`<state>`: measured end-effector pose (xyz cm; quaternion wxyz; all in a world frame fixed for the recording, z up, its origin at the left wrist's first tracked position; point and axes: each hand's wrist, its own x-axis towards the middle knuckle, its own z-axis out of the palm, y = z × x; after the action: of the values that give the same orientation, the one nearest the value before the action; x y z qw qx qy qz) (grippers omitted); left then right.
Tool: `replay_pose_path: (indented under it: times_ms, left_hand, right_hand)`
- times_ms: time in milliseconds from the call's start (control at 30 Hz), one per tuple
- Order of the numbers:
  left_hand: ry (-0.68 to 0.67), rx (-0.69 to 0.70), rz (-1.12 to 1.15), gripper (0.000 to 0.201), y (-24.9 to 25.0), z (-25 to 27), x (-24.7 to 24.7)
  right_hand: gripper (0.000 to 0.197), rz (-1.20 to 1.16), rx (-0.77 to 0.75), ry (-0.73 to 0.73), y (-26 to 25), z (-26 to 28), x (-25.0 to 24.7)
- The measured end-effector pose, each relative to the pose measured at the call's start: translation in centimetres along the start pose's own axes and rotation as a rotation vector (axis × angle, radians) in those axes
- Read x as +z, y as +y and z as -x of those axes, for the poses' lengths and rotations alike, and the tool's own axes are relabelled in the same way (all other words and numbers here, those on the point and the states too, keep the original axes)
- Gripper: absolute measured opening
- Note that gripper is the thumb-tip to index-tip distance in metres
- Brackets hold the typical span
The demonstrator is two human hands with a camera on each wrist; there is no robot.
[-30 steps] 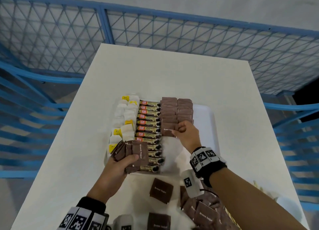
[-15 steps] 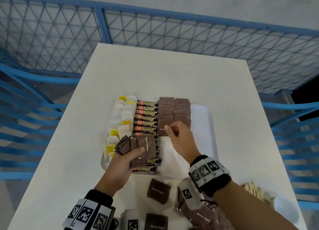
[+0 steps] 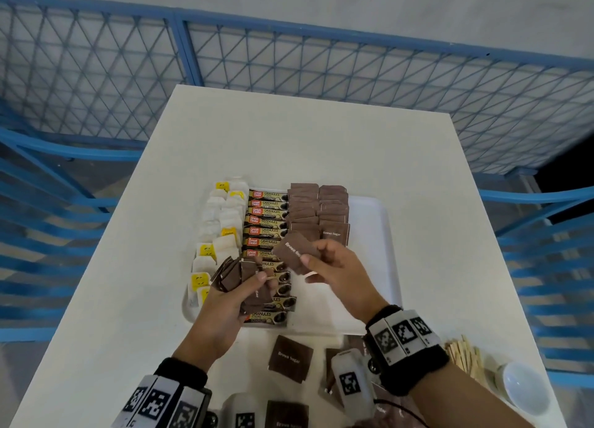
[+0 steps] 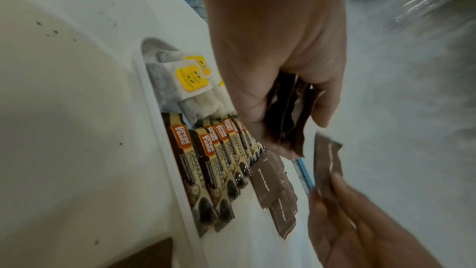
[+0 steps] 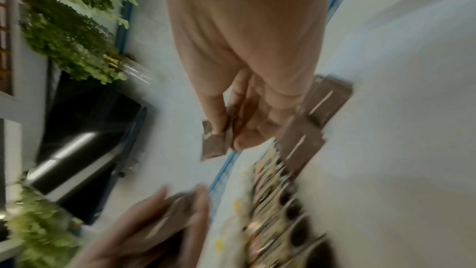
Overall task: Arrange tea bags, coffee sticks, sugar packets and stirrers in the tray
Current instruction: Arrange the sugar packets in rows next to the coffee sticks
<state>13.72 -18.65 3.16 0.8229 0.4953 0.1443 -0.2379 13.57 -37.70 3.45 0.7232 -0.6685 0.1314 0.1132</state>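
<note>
My right hand [image 3: 337, 271] sits at the centre of the head view, thumb and fingers pinching a single brown sugar packet [image 3: 294, 250] held up off the tray. Lower left of it, my left hand [image 3: 221, 308] has its fingers curled round a fanned stack of brown packets [image 3: 236, 275], thumb pressed across the top. Both hands hover above the white tray [image 3: 369, 234] in the middle of the frame. In the tray I see tea bags [image 3: 221, 225] with yellow tags along its left edge, coffee sticks [image 3: 265, 222] in a column just beside them, then two columns of sugar packets [image 3: 318, 209] at upper centre; the right part of the tray is bare. At the bottom of the frame, loose sugar packets [image 3: 291, 358] lie on the white table [image 3: 289, 131]. Wooden stirrers [image 3: 464, 357] show at lower right, next to a white cup [image 3: 522, 386]. A blue mesh fence [image 3: 289, 57] fills the top.
</note>
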Motion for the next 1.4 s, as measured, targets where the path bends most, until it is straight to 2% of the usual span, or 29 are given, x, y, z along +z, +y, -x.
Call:
replay_pose_path:
  times_ms: [33, 67, 167, 267, 333, 400, 533, 567, 667, 700, 933, 1033, 1100, 1133, 1233, 1300, 1333, 1400]
  left_hand:
    - [-0.024, -0.013, 0.025, 0.054, 0.1, 0.1, -0.2]
    - [-0.041, -0.029, 0.041, 0.057, 0.2, 0.1, -0.3]
    - [-0.060, -0.092, 0.104, 0.033, 0.5, 0.2, -0.4]
    - [-0.076, -0.129, 0.130, 0.033, 0.5, 0.2, -0.4]
    - [-0.071, -0.137, 0.098, 0.035, 0.6, 0.3, -0.4]
    - [-0.039, -0.148, 0.069, 0.038, 0.4, 0.1, -0.5]
    - [0.055, -0.158, 0.043, 0.054, 0.0, -0.4, -0.7]
    - [0.073, -0.156, 0.046, 0.051, -0.1, -0.4, -0.8]
    - [0.108, -0.132, 0.022, 0.024, -0.3, -0.6, -0.8]
    - [0.113, -0.130, 0.012, 0.022, -0.4, -0.6, -0.7]
    - [0.075, -0.085, -0.031, 0.024, -0.3, -0.6, -0.1]
    - [0.050, -0.050, -0.033, 0.025, -0.2, -0.5, 0.3]
    - [0.041, -0.034, -0.031, 0.025, -0.1, -0.5, 0.5]
    - [0.042, -0.028, -0.029, 0.026, 0.0, -0.5, 0.5]
    - [0.054, -0.025, -0.026, 0.029, -0.1, -0.5, 0.7]
    - [0.063, -0.022, -0.041, 0.032, -0.2, -0.6, 0.7]
    - [0.065, -0.020, -0.053, 0.033, -0.3, -0.5, 0.8]
    - [0.066, -0.015, -0.072, 0.031, -0.4, -0.5, 0.8]
  right_hand:
    - [0.008, 0.042, 0.006, 0.044, 0.1, -0.3, -0.9]
    - [0.008, 0.090, 0.014, 0.091, 0.2, -0.7, -1.8]
    - [0.007, 0.198, 0.035, 0.203, 0.7, -1.9, -4.2]
    - [0.015, 0.255, 0.056, 0.284, 1.4, -3.2, -5.8]
    - [0.011, 0.334, 0.077, 0.321, 2.0, -4.1, -6.6]
    - [0.001, 0.406, 0.095, 0.354, 2.5, -4.8, -7.1]
    - [0.008, 0.435, 0.081, 0.435, 3.0, -5.5, -6.9]
    - [0.009, 0.448, 0.076, 0.449, 3.0, -5.6, -6.7]
    - [0.013, 0.466, 0.057, 0.485, 3.4, -5.9, -6.5]
    - [0.014, 0.459, 0.051, 0.499, 3.6, -5.9, -6.5]
    - [0.023, 0.502, 0.010, 0.551, 4.1, -6.0, -6.3]
    - [0.025, 0.605, -0.073, 0.586, 3.1, -5.1, -5.4]
    - [0.018, 0.607, -0.124, 0.518, 2.1, -4.0, -3.9]
    - [0.017, 0.598, -0.124, 0.440, 1.6, -3.2, -3.0]
    - [0.028, 0.513, -0.060, 0.089, 0.6, -0.5, -0.1]
    - [0.017, 0.443, -0.022, -0.065, 0.7, 0.9, 1.3]
    - [0.008, 0.382, -0.013, -0.093, 1.0, 1.2, 1.9]
    - [0.010, 0.281, -0.015, -0.074, 1.6, 1.5, 2.5]
